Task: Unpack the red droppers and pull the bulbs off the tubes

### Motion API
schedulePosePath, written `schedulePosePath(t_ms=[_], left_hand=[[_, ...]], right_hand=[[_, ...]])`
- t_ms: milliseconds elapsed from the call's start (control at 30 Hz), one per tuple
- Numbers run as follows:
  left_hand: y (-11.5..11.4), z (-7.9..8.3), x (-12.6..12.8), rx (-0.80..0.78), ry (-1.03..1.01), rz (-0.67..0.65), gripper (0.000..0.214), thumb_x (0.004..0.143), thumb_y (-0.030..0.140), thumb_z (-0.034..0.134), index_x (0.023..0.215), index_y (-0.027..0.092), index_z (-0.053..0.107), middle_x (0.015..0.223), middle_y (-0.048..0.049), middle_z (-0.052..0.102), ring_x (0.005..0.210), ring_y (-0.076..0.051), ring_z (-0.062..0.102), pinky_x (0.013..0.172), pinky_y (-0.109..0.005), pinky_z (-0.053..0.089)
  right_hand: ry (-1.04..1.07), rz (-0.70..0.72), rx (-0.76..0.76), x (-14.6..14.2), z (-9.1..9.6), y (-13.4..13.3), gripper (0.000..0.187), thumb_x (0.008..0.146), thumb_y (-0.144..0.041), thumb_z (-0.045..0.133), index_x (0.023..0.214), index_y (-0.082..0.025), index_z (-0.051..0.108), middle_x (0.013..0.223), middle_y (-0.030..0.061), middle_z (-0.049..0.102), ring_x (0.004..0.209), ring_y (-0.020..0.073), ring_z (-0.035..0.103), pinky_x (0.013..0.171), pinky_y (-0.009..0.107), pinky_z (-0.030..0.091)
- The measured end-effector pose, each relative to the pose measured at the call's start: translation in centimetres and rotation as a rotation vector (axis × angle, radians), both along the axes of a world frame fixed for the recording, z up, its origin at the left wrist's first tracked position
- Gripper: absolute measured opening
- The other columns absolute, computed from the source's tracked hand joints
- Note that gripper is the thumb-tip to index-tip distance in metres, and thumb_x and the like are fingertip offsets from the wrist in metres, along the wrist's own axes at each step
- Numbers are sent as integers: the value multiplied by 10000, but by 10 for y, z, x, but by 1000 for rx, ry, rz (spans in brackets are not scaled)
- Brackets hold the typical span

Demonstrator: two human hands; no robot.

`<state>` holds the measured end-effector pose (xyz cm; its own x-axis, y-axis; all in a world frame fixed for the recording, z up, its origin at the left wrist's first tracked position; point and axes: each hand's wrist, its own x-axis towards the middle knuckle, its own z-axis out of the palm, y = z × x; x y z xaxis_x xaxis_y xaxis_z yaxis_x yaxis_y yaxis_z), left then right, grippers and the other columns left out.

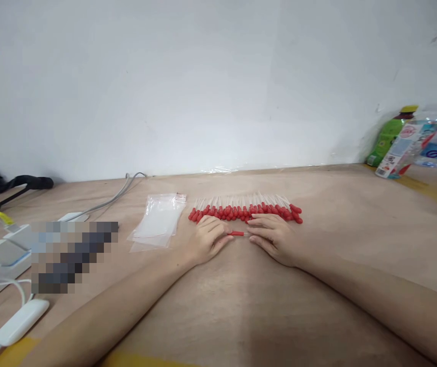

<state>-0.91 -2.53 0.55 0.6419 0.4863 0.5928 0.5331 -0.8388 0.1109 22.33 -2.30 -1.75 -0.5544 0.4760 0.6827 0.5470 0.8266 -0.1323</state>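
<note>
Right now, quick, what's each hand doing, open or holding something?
Left hand: closed, holding a small stick by its red end.
Right hand: closed at the pale end of the same stick.

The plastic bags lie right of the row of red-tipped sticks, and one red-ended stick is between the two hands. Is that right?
No: the plastic bags lie left of the row of red-tipped sticks, as the head view shows. One red-ended stick is between the left hand and right hand.
</note>
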Motion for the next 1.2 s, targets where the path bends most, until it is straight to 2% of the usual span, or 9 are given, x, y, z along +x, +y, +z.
schedulePosePath(t_ms=[67,200,333,400,567,633,800,967,1200], left_hand=[[-2,0,2,0,-6,5,159,842,281,507,953,189,574,945,-52,648,916,-175,564,832,-348,428],[-3,-3,14,-15,-11,31,454,783,386,581,1179,182,494,1200,-94,553,1162,-224,453,981,-413,365],[0,-8,25,-24,-15,7,212,834,327,524,979,209,625,1106,-61,618,1148,-209,484,948,-400,409],[2,-9,27,5,-39,-12,167,847,284,510,903,202,643,1040,-50,649,1118,-200,511,927,-390,427],[2,-9,26,86,-69,-31,134,837,245,527,899,189,631,1018,-45,658,1112,-203,514,925,-393,427],[0,-8,26,98,-58,-20,135,837,252,526,900,192,629,1030,-48,652,1120,-205,508,928,-395,422],[-3,-6,26,95,-12,2,140,845,254,506,903,190,616,1055,-51,643,1136,-194,496,962,-397,392],[-5,-4,28,85,37,36,161,861,237,464,890,180,611,1076,-67,639,1144,-207,494,976,-423,368],[-7,0,30,38,116,70,183,877,241,433,871,175,603,1092,-65,633,1151,-214,489,975,-431,341]], right_hand=[[11,5,0,0,1,-1,200,859,-266,473,958,-208,637,1004,53,643,1055,215,523,879,416,433],[9,32,4,0,3,-3,180,850,-234,475,931,-201,633,945,50,651,1006,204,544,871,406,440],[29,62,31,-1,2,-2,176,844,-227,478,935,-206,627,933,49,653,966,195,558,853,399,454],[39,68,33,-1,0,-2,184,843,-234,481,954,-209,626,951,47,652,969,189,559,855,393,459],[-9,91,-45,-2,-1,-1,299,861,-293,467,1129,-198,562,1130,68,603,1076,199,523,923,399,438],[-18,116,-95,-3,0,-2,304,876,-289,439,1140,-195,556,1147,72,596,1074,189,533,921,381,449],[-14,110,-157,-6,3,-5,253,890,-243,396,988,-195,624,1015,50,656,955,169,598,866,354,485],[25,135,-97,-7,3,-3,222,880,-228,410,896,-193,629,909,42,675,856,161,620,801,341,505],[28,160,-35,-7,5,-4,216,871,-195,413,840,-175,625,859,55,675,844,163,619,793,330,510]])
